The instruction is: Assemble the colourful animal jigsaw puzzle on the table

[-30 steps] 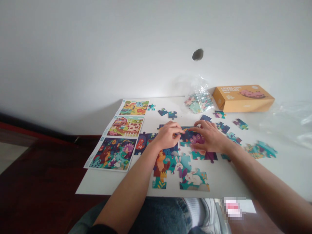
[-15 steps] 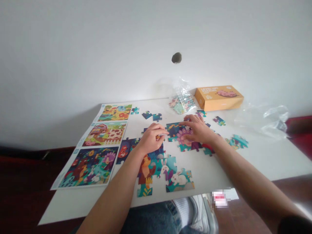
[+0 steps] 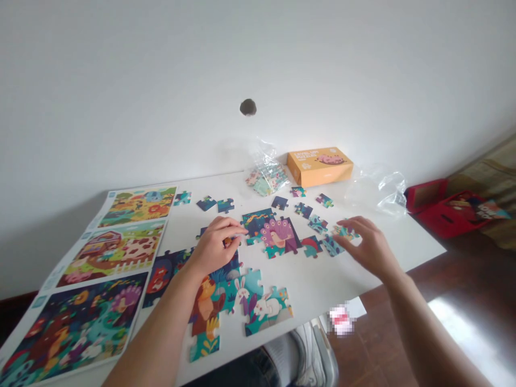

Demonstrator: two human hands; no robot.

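Observation:
My left hand [image 3: 217, 242] is curled over the top of a joined section of jigsaw puzzle [image 3: 205, 301] with a bear-like animal and white rabbits. Its thumb and fingers close around a puzzle piece [image 3: 228, 242], of which only a dark and orange patch shows. To the right lies a second joined section with a purple peacock [image 3: 278, 234]. My right hand [image 3: 365, 244] hovers at the right with thumb and fingers apart, near a teal puzzle piece [image 3: 332, 245] and a lighter puzzle piece [image 3: 345, 232]. A red-and-teal puzzle piece [image 3: 311, 246] touches or nearly touches the peacock section.
Several loose pieces [image 3: 303, 209] lie behind the peacock section. A printed picture sheet [image 3: 133, 247] covers the table's left side. At the back are a bag of puzzle pieces [image 3: 268, 177], an orange box [image 3: 320, 166] and crumpled clear plastic [image 3: 379, 188]. A red box [image 3: 459, 215] sits beyond the right edge.
My right hand has left the peacock section and moved right to the loose pieces, its fingers parting. My left hand keeps its place over the puzzle. The view has turned right.

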